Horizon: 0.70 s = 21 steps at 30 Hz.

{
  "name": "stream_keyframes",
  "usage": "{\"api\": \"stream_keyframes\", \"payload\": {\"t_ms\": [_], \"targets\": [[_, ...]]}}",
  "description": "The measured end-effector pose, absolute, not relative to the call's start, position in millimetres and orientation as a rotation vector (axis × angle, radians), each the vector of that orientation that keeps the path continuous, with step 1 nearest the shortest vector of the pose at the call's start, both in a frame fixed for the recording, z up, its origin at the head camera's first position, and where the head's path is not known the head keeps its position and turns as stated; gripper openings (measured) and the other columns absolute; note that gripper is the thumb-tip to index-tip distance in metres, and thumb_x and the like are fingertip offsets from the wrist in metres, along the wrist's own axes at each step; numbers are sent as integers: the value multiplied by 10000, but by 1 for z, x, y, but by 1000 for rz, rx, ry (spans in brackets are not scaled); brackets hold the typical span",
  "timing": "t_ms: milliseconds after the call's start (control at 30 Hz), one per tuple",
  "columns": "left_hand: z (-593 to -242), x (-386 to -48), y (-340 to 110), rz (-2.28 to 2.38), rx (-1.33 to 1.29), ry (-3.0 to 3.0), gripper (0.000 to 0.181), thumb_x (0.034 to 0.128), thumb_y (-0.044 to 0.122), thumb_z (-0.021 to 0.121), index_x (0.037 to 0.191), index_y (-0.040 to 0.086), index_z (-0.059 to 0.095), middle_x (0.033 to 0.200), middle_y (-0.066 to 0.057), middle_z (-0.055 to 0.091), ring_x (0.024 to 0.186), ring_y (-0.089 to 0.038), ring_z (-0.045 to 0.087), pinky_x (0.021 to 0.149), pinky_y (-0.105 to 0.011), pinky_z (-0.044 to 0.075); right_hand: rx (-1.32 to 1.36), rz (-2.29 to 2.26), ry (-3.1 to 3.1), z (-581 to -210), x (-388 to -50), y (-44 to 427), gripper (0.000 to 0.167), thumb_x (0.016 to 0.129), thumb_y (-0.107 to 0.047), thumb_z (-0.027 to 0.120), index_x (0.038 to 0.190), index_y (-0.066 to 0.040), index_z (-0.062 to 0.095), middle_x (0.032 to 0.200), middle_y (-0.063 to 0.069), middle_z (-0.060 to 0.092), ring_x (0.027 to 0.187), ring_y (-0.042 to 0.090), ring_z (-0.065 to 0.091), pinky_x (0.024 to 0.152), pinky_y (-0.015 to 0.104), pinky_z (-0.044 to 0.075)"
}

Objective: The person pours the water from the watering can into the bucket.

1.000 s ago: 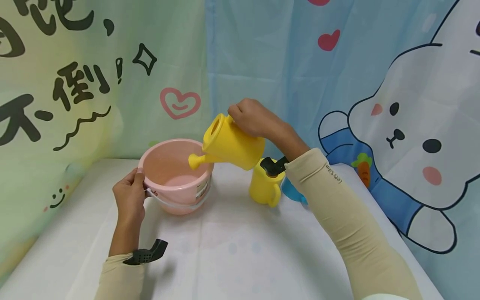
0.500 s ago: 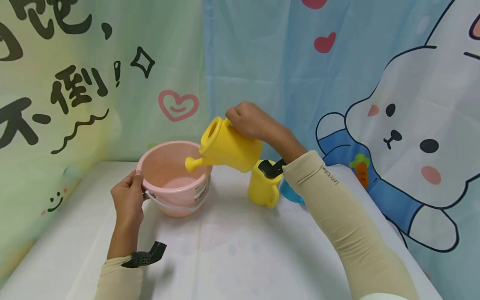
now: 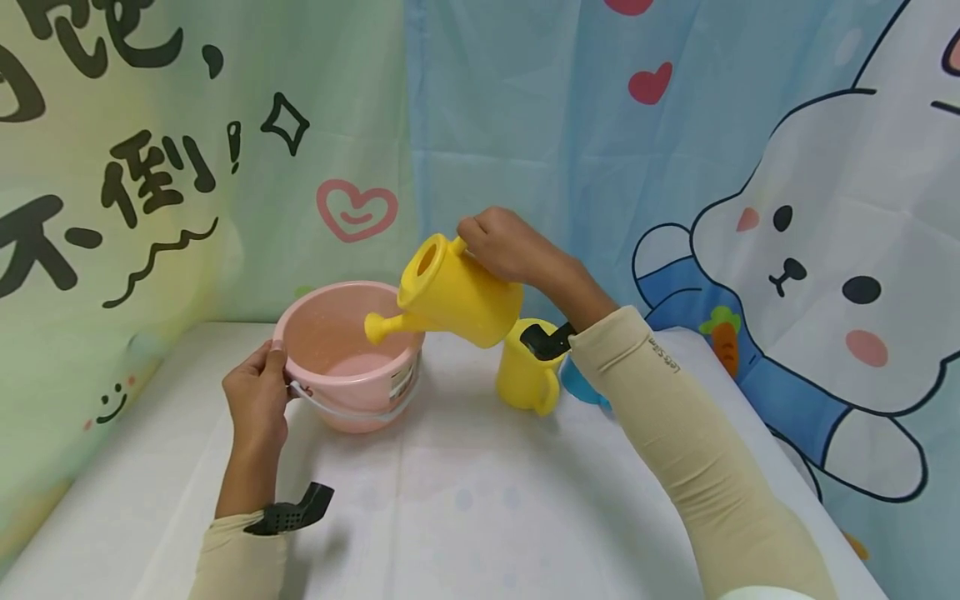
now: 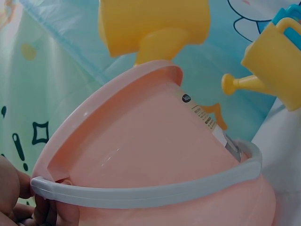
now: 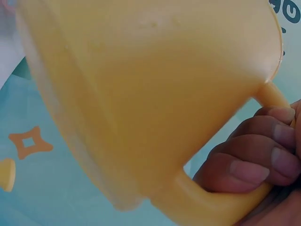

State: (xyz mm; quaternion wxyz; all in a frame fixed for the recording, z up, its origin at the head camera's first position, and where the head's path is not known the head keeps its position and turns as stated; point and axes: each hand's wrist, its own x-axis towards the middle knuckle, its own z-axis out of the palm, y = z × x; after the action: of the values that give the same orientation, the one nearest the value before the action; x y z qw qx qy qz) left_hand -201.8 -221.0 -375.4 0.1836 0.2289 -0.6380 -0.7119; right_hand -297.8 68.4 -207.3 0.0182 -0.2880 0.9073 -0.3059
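A pink bucket (image 3: 352,392) stands on the white-covered table, its pale handle (image 4: 155,195) hanging down across the front. My left hand (image 3: 257,396) grips the bucket's left rim, thumb on top near the handle's end. In my right hand (image 3: 510,246) is a yellow watering can (image 3: 465,292), held by its handle, with the fingers curled round it in the right wrist view. The can tilts to the left, so its spout (image 3: 384,327) points down over the bucket's right side. Whether water leaves the spout cannot be made out.
Behind the right wrist stands a second yellow watering can (image 3: 525,375), upright on the table (image 3: 450,500). A blue item (image 3: 583,383) beside it is partly hidden by the right sleeve. A printed cloth (image 3: 495,108) hangs along the back and sides.
The watering can has tipped slightly further, its spout a little lower and more to the left over the bucket. The left hand keeps its grip on the rim. The head view shifted slightly.
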Motion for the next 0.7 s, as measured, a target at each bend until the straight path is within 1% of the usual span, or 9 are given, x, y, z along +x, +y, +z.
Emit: {"api": "stream_keyframes", "payload": {"t_ms": [200, 400, 567, 700], "targets": [[-376, -202, -222, -2011, 638, -1793, 508, 1003, 344, 531, 1423, 60, 496, 1080, -159, 576, 674, -96, 563, 549, -165, 526, -869, -1071, 2811, -216, -300, 73, 491, 1046, -271, 279, 603, -83, 378, 547, 45, 322, 464, 196, 283, 490, 294, 343], [-376, -202, -221, -2021, 648, -1786, 499, 999, 351, 537, 1422, 87, 506, 1138, -173, 578, 679, -105, 572, 563, -162, 532, -802, -1318, 2707, -227, -299, 81, 503, 1046, -289, 295, 609, -61, 394, 538, 65, 334, 441, 203, 293, 457, 299, 336], [-377, -201, -222, -1982, 618, -1810, 512, 1011, 332, 523, 1431, 42, 477, 1078, -174, 576, 637, -80, 559, 549, -156, 526, -727, -1544, 2602, -241, -296, 87, 537, 1055, -341, 303, 608, -59, 398, 530, 62, 336, 442, 193, 299, 454, 300, 332], [-377, -201, -221, -1995, 617, -1793, 507, 1010, 320, 527, 1422, 29, 483, 1050, -166, 571, 632, -78, 550, 536, -155, 520, -689, -1712, 2500, -254, -293, 94, 530, 1061, -351, 304, 622, -62, 376, 554, 66, 322, 459, 191, 266, 468, 317, 311]]}}
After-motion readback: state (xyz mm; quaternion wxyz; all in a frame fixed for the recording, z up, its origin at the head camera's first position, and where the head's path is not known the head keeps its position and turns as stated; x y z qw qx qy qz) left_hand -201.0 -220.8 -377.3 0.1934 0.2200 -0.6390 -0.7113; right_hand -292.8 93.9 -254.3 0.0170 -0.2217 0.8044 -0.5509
